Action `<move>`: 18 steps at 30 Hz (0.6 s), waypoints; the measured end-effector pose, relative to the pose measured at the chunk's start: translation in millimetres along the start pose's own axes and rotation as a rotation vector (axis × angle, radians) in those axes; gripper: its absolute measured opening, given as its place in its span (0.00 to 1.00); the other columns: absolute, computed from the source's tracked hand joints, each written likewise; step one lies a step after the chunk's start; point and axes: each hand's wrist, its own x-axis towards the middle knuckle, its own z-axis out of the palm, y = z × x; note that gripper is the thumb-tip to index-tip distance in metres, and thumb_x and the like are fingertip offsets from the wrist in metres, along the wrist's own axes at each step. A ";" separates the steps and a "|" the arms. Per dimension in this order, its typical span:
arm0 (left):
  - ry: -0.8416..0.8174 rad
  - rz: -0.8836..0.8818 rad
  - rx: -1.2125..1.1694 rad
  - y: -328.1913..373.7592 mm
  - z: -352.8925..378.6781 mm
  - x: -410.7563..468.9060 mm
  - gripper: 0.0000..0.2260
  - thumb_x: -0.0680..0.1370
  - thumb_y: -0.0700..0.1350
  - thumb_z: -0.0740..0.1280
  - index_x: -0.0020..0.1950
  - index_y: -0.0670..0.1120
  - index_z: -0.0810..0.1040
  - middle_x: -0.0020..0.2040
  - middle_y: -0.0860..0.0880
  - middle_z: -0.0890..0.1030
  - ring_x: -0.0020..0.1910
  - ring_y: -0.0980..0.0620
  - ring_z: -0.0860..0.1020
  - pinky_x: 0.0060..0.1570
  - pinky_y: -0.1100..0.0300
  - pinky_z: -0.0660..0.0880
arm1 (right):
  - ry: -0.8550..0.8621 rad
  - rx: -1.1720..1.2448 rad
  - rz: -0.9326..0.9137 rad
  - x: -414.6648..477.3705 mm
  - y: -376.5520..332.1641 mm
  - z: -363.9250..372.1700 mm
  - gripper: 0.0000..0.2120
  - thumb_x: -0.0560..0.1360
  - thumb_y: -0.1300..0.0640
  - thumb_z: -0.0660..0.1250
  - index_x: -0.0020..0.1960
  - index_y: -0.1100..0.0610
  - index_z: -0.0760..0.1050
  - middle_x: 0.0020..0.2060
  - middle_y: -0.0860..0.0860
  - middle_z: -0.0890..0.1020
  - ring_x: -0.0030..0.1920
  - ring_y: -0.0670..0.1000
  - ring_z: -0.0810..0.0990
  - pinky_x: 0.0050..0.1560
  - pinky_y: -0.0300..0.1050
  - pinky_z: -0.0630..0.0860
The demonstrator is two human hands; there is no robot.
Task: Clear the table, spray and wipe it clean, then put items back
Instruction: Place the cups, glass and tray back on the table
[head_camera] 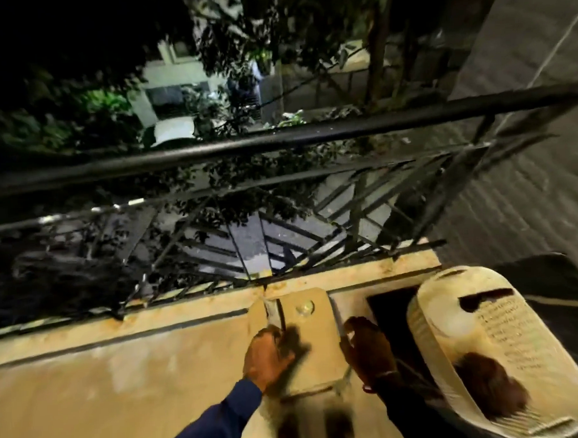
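Rows of small marks on the pale basket (485, 336) are noted but cannot be read. The beige board (314, 337) is seen above the yellow ledge (153, 324), below the railing (277, 140). It is gripped at its left edge by the left hand (268, 355) and at its right edge by the right hand (366, 351), fingers curled; the frame is blurred.

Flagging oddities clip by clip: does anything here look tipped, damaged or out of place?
Yes. The cream slotted basket at right appears tipped on its side, mouth toward the camera, something brown inside. The ledge under the railing shows rust-coloured stains. Blur hides finer detail.
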 end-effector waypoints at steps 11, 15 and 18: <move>0.075 -0.549 -0.061 -46.3 30.4 127.4 0.32 0.65 0.65 0.75 0.55 0.42 0.78 0.53 0.43 0.83 0.52 0.42 0.81 0.50 0.53 0.79 | -0.549 -0.039 0.015 160.1 -9.8 141.1 0.35 0.72 0.51 0.73 0.74 0.58 0.63 0.71 0.57 0.69 0.72 0.56 0.67 0.72 0.45 0.61; 0.043 -0.542 -0.033 -50.0 45.3 163.6 0.28 0.67 0.63 0.76 0.55 0.42 0.80 0.51 0.44 0.83 0.51 0.42 0.82 0.51 0.52 0.79 | -0.528 -0.233 -0.044 193.2 -4.1 184.4 0.45 0.65 0.45 0.78 0.74 0.56 0.60 0.70 0.58 0.69 0.69 0.58 0.70 0.68 0.49 0.68; 0.015 -0.561 -0.015 -52.1 55.5 181.5 0.27 0.64 0.68 0.75 0.48 0.46 0.80 0.44 0.48 0.82 0.43 0.48 0.80 0.45 0.56 0.77 | -0.632 -0.322 -0.101 193.3 -0.5 203.7 0.39 0.66 0.46 0.78 0.71 0.56 0.66 0.66 0.57 0.73 0.67 0.59 0.72 0.65 0.50 0.70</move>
